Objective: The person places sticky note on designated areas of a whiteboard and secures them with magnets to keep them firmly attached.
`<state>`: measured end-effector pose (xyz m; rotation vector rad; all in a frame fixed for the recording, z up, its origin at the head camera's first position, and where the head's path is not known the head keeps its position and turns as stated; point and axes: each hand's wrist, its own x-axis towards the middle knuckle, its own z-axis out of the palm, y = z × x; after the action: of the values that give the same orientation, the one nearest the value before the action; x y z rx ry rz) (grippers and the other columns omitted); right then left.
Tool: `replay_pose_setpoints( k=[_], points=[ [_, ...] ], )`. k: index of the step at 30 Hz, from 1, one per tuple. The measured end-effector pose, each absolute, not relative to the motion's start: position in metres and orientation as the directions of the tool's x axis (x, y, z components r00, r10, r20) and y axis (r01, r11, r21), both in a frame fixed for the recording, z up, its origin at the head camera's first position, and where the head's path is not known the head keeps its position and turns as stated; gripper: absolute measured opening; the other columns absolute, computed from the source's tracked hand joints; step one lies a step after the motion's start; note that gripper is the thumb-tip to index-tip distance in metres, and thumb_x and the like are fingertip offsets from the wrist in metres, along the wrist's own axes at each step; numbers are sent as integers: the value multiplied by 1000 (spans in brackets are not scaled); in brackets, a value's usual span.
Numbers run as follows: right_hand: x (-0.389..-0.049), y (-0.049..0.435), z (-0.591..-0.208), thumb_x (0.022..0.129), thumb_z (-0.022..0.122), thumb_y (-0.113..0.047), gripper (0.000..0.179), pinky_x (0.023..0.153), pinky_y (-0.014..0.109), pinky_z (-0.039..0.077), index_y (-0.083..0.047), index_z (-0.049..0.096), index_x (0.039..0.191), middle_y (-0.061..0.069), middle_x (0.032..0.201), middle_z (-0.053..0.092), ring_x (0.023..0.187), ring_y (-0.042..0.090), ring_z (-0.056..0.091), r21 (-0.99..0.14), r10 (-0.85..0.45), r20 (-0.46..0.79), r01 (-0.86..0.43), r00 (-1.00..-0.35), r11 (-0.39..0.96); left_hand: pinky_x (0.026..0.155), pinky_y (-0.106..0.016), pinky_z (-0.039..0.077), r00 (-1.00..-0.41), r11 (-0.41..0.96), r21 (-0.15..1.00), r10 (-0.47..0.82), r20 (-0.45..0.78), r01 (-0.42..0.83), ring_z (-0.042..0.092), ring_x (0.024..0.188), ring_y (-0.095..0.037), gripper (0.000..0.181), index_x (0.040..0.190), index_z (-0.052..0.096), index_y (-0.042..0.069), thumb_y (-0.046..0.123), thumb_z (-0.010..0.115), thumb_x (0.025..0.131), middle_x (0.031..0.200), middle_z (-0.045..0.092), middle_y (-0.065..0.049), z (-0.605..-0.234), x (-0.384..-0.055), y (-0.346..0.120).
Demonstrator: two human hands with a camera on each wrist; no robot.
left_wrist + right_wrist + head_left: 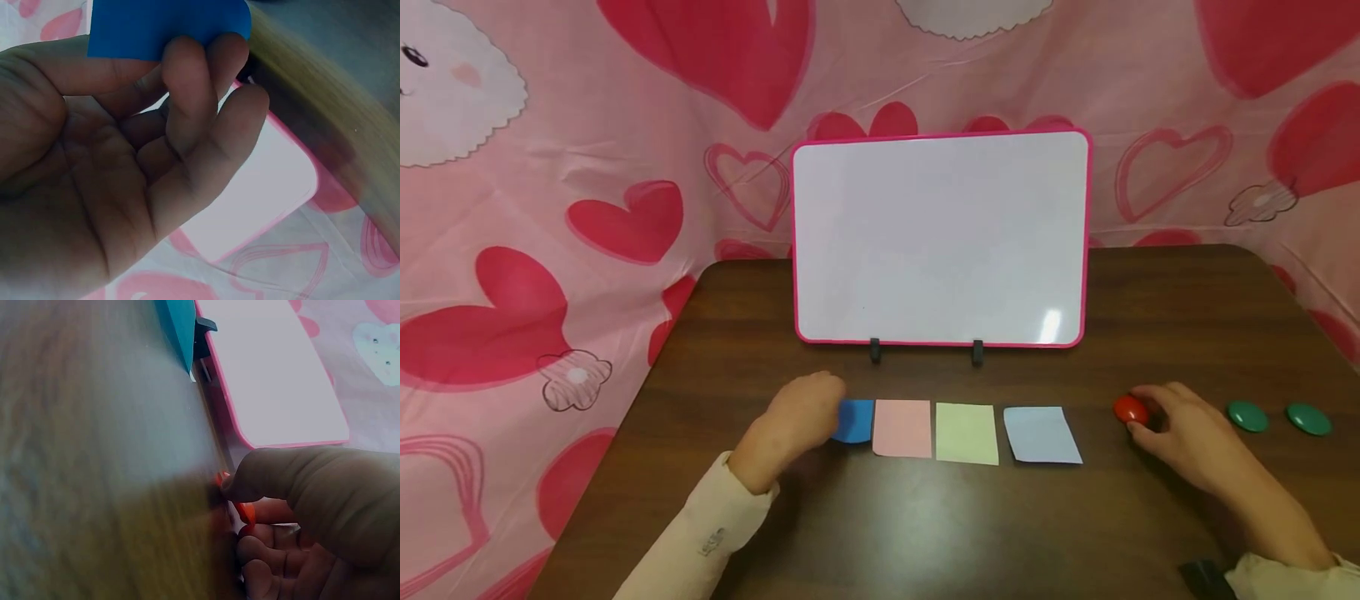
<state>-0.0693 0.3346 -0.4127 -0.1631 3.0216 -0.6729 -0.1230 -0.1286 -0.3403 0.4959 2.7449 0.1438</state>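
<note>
A blue sticky note (854, 421) is pinched between the thumb and fingers of my left hand (801, 417), at the left end of a row of notes. The left wrist view shows the blue note (169, 28) above the curled fingers (187, 81). Beside it lie a pink note (902, 428), a pale green note (966, 433) and a light blue note (1042, 434). To the right of the row, my right hand (1187, 433) grips a round red magnet (1130, 409) by its edges, thumb on the near side. In the right wrist view the red magnet (247, 512) is partly hidden by the thumb.
A whiteboard (940, 242) with a pink frame stands upright behind the notes on black feet (875, 350). Two green magnets (1247, 415) lie right of my right hand. A pink heart-patterned cloth (625, 100) hangs behind the brown table (887, 533).
</note>
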Motion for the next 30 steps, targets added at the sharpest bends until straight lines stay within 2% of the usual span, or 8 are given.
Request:
replay_pose_setpoints(
  k=[4, 6, 10, 14, 19, 26, 30],
  points=[
    [-69, 335, -412, 85, 78, -17, 54, 59, 33, 40, 13, 57, 125, 26, 107, 55, 73, 23, 50, -432, -101, -36, -76, -994, 898, 74, -44, 55, -881, 933, 152, 358, -309, 326, 58, 80, -25, 13, 101, 73, 3, 3, 73, 88, 91, 64, -10, -339, -124, -130],
    [-68, 334, -413, 84, 79, -16, 53, 58, 32, 39, 13, 58, 124, 24, 105, 57, 72, 21, 49, -431, -105, -5, -92, -995, 897, 75, -43, 56, -881, 933, 160, 357, -311, 322, 60, 83, -25, 16, 104, 74, 4, 3, 74, 88, 93, 65, -10, -339, -125, -130],
    [-67, 334, -416, 83, 79, -15, 51, 61, 37, 41, 13, 60, 121, 22, 103, 59, 73, 24, 52, -429, -119, 56, -131, -991, 894, 77, -42, 56, -882, 929, 179, 366, -297, 325, 63, 89, -25, 22, 109, 75, 5, 3, 74, 87, 98, 66, -9, -338, -128, -130],
    [-67, 334, -416, 84, 79, -15, 49, 64, 40, 42, 13, 61, 119, 21, 101, 59, 75, 27, 53, -423, -121, 61, -135, -991, 896, 74, -41, 56, -883, 909, 178, 411, -226, 378, 65, 88, -26, 21, 108, 75, 6, 1, 71, 88, 95, 66, -8, -337, -128, -132],
    [-68, 334, -415, 86, 78, -17, 48, 63, 38, 41, 13, 62, 119, 19, 99, 59, 74, 25, 51, -420, -110, 35, -114, -993, 900, 72, -42, 56, -884, 889, 187, 446, -142, 418, 66, 85, -27, 22, 105, 74, 6, -4, 67, 87, 95, 65, -8, -336, -129, -135],
    [-68, 334, -414, 88, 77, -20, 49, 63, 37, 41, 12, 61, 123, 18, 101, 58, 75, 25, 51, -427, -91, -10, -78, -996, 901, 69, -33, 54, -868, 864, 217, 485, -111, 455, 63, 77, -19, 26, 110, 73, 6, -5, 68, 87, 101, 62, -8, -328, -132, -139],
    [-69, 334, -412, 89, 75, -21, 51, 64, 38, 41, 11, 59, 125, 19, 103, 56, 78, 28, 52, -422, -82, -58, -50, -995, 905, 74, -34, 56, -845, 823, 254, 533, -37, 508, 65, 81, -20, 25, 111, 72, 5, -5, 66, 89, 105, 62, -8, -324, -134, -143]
  ],
)
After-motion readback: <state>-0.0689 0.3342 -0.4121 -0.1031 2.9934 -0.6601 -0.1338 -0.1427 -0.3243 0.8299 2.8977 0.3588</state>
